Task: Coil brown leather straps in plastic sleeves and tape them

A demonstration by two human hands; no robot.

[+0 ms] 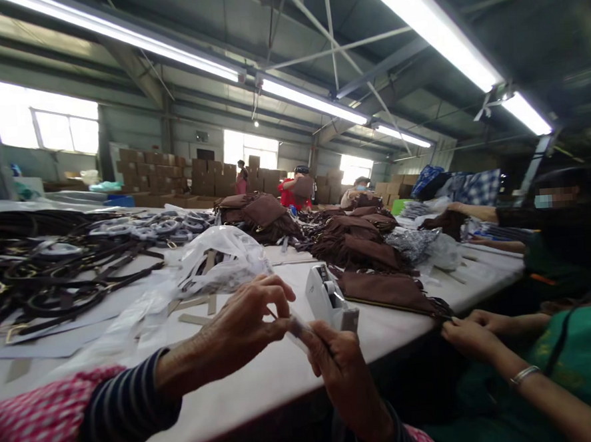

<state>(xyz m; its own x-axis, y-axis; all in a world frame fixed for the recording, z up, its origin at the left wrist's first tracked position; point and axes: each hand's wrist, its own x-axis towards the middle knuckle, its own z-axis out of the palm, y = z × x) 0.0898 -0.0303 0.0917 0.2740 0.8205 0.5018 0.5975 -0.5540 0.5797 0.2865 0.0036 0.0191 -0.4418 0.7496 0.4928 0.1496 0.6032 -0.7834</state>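
Note:
Over the near edge of the white table, my two hands meet at a small pale, blurred piece (297, 329). My right hand (339, 368) is closed on its lower end, thumb pressed along it. My left hand (246, 321) is closed with thumb and fingers pinched at the upper end; a thin edge shows between the fingers, but I cannot make out what they hold. Just behind my right hand stands a white tape dispenser (320, 291). Flat grey-brown strips (194, 318) and a clear plastic bag (222, 252) lie beyond my left hand.
Dark straps with metal buckles (43, 270) cover the table's left side. Brown bags (357, 240) are heaped in the middle, one flat bag (384, 292) near the edge. At right, a co-worker's hands (475, 333) touch its end. Other people and stacked cartons (152, 170) stand behind.

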